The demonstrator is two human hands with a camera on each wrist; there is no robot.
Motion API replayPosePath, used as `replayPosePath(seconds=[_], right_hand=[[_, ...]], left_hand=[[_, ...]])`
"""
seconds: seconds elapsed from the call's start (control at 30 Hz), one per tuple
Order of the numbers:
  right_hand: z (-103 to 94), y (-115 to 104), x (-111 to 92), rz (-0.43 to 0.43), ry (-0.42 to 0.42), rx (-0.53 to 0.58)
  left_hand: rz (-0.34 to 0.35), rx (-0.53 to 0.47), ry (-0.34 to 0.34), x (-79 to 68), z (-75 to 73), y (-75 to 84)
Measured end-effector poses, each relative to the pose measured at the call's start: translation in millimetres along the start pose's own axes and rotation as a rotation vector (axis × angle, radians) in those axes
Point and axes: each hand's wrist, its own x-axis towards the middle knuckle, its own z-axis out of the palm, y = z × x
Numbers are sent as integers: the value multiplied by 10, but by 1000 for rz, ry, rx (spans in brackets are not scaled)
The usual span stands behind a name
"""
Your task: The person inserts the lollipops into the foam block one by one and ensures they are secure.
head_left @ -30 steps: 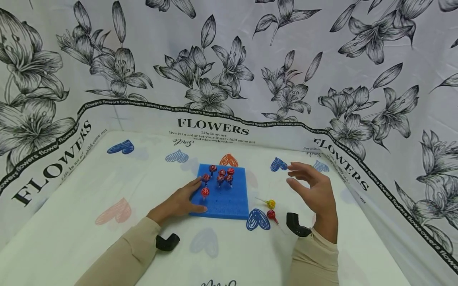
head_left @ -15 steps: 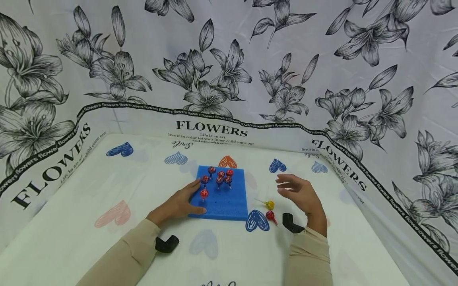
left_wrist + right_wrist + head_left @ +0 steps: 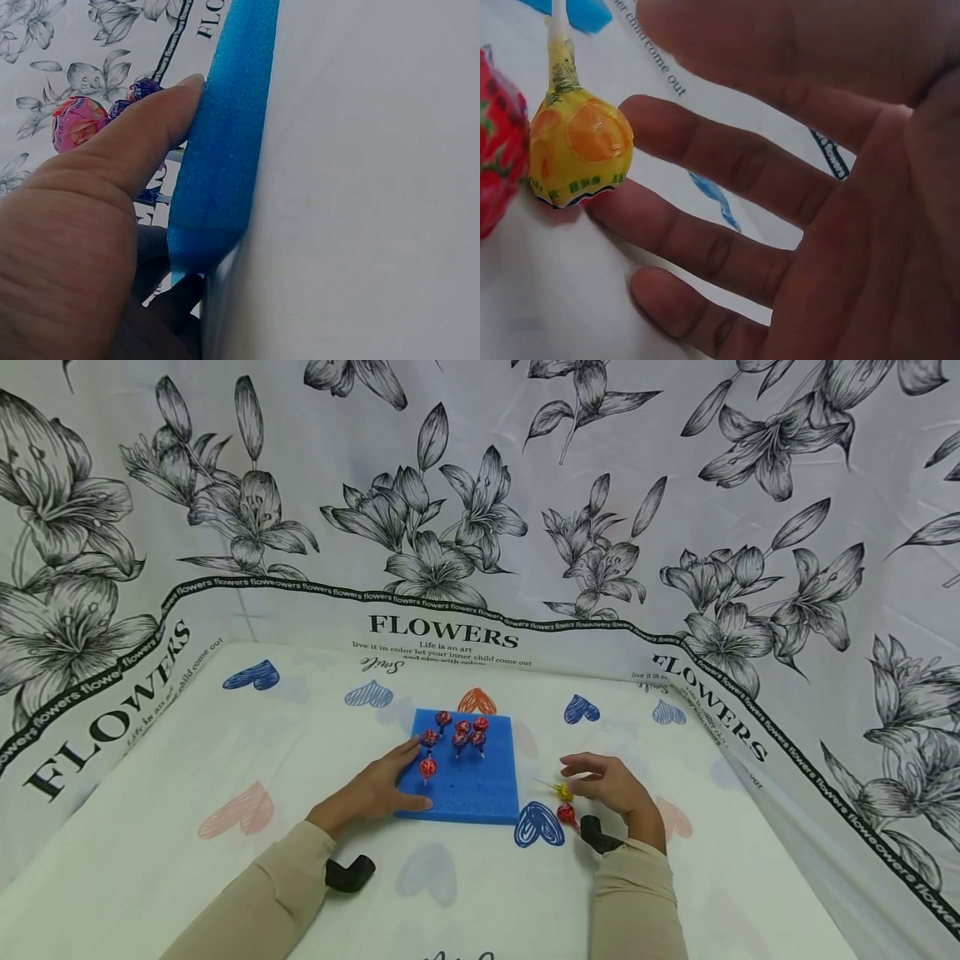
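My left hand (image 3: 369,792) rests on the near left corner of a blue foam block (image 3: 476,793), its thumb along the front edge and its fingers at the left side. Several wrapped lollipops (image 3: 428,767) stand upright on their sticks in the foam, mostly toward the back. To the right of the block a yellow lollipop (image 3: 564,792) lies on the cloth beside a red lollipop (image 3: 566,814). My right hand (image 3: 611,785) hovers over these two with fingers loosely extended. In the right wrist view its fingertips are right at the yellow wrapper (image 3: 581,150), holding nothing.
A white cloth with printed hearts (image 3: 540,823) covers the table. Behind it hangs a flower-printed curtain (image 3: 442,568). Black wrist-worn pieces stick out at the left cuff (image 3: 350,872) and the right cuff (image 3: 598,835).
My right hand has come down and to the left, from beyond the loose lollipops to right beside them. The left hand and the foam block keep their places.
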Motion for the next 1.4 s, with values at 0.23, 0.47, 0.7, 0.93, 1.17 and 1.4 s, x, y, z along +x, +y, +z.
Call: replayPosePath(seconds=[0.23,0.47,0.7,0.93,1.17,1.4], right_hand=[[2,14,21,-41,-77,-80],[47,-31,44,0,3,-114],[49,-58,19,17,128,2],[24,-141,8,-49,154,132],[0,-290,-43,-107,151,160],[-40,-449,-108,-263,209,163]], left_hand=[[12,-13,0,-21,-9,9],[34,-29,4,-36,-8,-2],[32,-19,7,-29,8,-27],[40,-23,9,-29,2,-18],[41,-22,8,-39,-4,-8],[47,-26,9,-40,-9,-22]])
